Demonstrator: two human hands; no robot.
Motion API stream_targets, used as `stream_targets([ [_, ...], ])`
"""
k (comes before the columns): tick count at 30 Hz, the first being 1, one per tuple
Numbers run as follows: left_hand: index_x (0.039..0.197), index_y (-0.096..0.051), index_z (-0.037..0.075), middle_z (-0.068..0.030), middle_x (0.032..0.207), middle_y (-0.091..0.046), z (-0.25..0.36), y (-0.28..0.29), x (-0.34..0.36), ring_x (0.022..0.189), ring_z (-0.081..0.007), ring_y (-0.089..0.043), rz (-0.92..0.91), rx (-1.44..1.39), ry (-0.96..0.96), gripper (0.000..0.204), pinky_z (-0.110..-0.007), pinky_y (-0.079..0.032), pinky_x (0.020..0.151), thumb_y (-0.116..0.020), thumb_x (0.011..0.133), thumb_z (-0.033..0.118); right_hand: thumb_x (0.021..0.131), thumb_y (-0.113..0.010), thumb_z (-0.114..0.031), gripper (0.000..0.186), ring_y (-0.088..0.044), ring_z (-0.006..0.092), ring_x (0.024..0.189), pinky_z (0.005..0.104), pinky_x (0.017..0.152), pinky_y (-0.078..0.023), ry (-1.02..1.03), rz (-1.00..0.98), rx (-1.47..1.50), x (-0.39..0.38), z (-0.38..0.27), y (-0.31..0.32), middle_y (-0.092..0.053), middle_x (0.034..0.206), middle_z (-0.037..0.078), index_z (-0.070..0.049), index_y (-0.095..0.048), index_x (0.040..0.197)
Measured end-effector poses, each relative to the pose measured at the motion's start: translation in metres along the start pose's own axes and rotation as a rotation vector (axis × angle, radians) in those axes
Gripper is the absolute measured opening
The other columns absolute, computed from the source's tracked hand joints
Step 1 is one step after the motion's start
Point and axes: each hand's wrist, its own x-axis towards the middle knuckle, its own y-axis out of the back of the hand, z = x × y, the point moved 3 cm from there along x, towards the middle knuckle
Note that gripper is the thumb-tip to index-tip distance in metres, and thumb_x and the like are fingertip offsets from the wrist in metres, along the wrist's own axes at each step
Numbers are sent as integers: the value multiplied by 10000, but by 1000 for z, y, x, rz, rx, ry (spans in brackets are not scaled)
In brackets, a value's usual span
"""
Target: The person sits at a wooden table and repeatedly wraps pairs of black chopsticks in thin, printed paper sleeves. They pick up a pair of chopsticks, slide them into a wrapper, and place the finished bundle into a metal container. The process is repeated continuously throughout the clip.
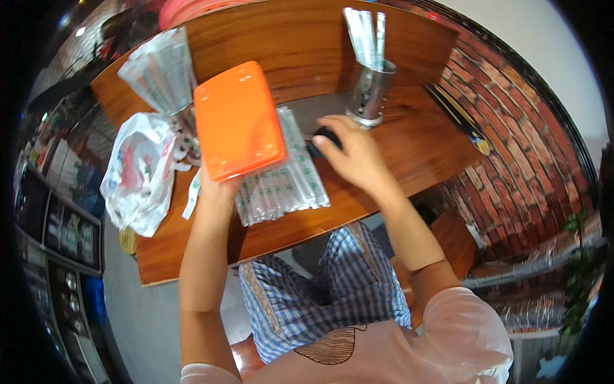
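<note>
My left hand [220, 184] holds an orange rectangular plastic box [240, 121] from below, tilted up above the table. Most of its fingers are hidden behind the box. Under and beside the box lie several slim clear-wrapped packets [281, 192] with green print, probably disposable chopsticks, side by side. To the right, my right hand [348, 150] has its thumb and fingers curled around a small black object [329, 136], whose kind I cannot make out. That object is at the edge of a dark grey flat patch [310, 109] on the table.
A perforated metal holder [371, 96] with wrapped packets stands behind my right hand. Left of the box, another metal holder [185, 121] is full of similar packets [160, 70]. A white plastic bag [141, 173] hangs near the left edge of the wooden table [185, 256]. A brick wall [511, 128] bounds the right.
</note>
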Motion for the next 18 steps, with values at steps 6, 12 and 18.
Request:
stream_targets([
  [6,1201,-552,3,-127,1153,-628,-11,4,-3,981,-246,-650,-34,81,54,317,-380,-578,796,-552,966,216,1010,-474,-225,427,-566,164,1086,340,882,-504,-520,-315,1332,-23,-45,-44,-563,1255,79,1,-433,1370],
  [12,1250,-524,-1,-124,1146,-624,-24,-17,-12,972,-202,-647,-39,413,64,350,-340,-571,784,-536,977,216,997,-480,-276,456,-567,202,1143,397,924,-510,-587,-397,1803,-40,-40,-32,-528,1309,82,-88,-384,1402],
  [18,1221,-540,-4,-80,1110,-629,-30,-23,-22,944,-140,-642,-16,784,151,359,-267,-549,734,-535,992,272,937,-607,-389,723,-411,180,1338,398,1048,-412,-520,-433,1955,-72,-20,-10,-400,1469,28,-177,-238,1522],
])
